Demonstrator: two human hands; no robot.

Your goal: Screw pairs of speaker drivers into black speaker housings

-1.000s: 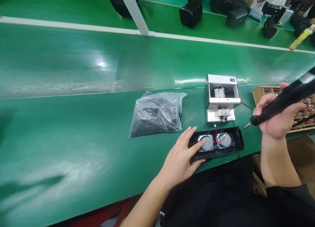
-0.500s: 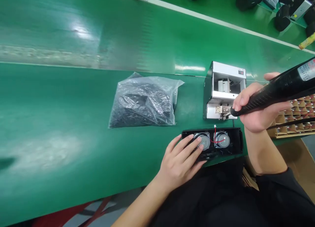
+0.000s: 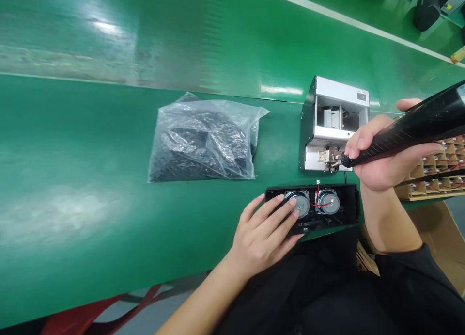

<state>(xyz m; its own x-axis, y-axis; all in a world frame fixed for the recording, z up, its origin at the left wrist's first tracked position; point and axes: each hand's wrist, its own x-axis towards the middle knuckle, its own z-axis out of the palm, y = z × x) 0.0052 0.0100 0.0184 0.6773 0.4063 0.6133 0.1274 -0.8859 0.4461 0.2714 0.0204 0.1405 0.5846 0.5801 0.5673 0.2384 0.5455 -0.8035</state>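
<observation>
My left hand (image 3: 263, 235) lies on a black speaker housing (image 3: 348, 204), with its fingertips on the left of two round speaker drivers (image 3: 301, 204) and its thumb along the near edge. The second driver (image 3: 329, 202) sits beside the first, and a red wire (image 3: 317, 197) runs between them. My right hand (image 3: 385, 165) grips a black electric screwdriver (image 3: 403, 136). Its bit tip touches the outlet of a silver screw feeder (image 3: 329, 126), just beyond the housing.
A clear plastic bag of black parts (image 3: 203, 141) lies on the green workbench belt (image 3: 109, 214). A cardboard divider tray (image 3: 432, 170) holding wired parts stands at right, above a cardboard box (image 3: 436, 238). Black speakers (image 3: 428, 7) stand on a further belt.
My right hand has moved left, carrying the screwdriver bit from the open belt to the feeder outlet. My left hand stays on the housing, and the whole view has tilted and shifted.
</observation>
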